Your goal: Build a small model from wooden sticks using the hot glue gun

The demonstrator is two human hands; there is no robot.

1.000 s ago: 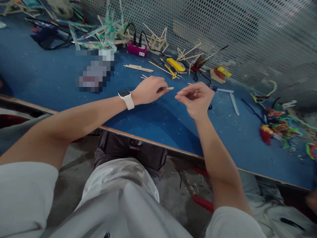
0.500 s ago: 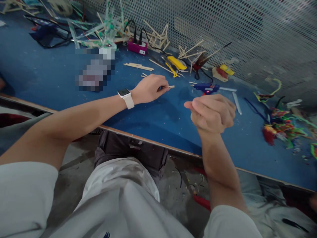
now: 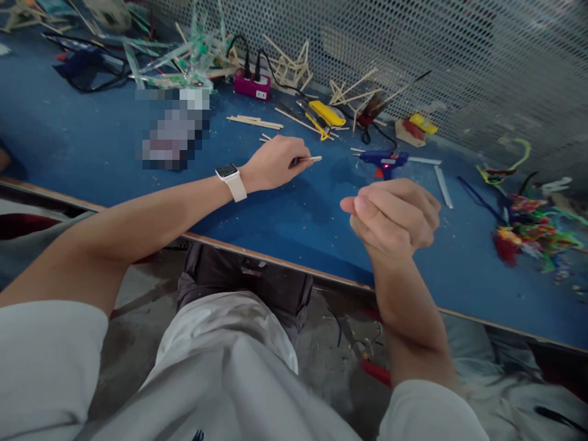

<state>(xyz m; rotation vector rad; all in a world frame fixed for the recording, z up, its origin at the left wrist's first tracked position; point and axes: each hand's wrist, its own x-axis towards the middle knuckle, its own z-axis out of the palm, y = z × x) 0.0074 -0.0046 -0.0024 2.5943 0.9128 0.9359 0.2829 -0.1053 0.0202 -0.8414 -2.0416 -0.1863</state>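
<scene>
"Over the blue table (image 3: pixel 289 226), where is the thin stick (image 3: pixel 316 159)?"

"Pinched in the left hand (image 3: pixel 276 164), its free end toward the right hand (image 3: pixel 395 217), which is curled closed; any contents cannot be discerned."

"And around them?"

"A glue gun (image 3: pixel 382 160) lies just beyond the right hand; loose sticks (image 3: pixel 257 122) and a yellow tool (image 3: pixel 327 113) beyond the left."

You have two hands in view, one left hand (image 3: pixel 278 162) and one right hand (image 3: pixel 399 214), plus one smartwatch (image 3: pixel 228 171). Your one tabletop (image 3: pixel 280 226) carries one blue glue gun (image 3: pixel 386 160), two whitish strips (image 3: pixel 443 187) and one magenta power adapter (image 3: pixel 252 87) with two black plugs (image 3: pixel 247 70).
</scene>
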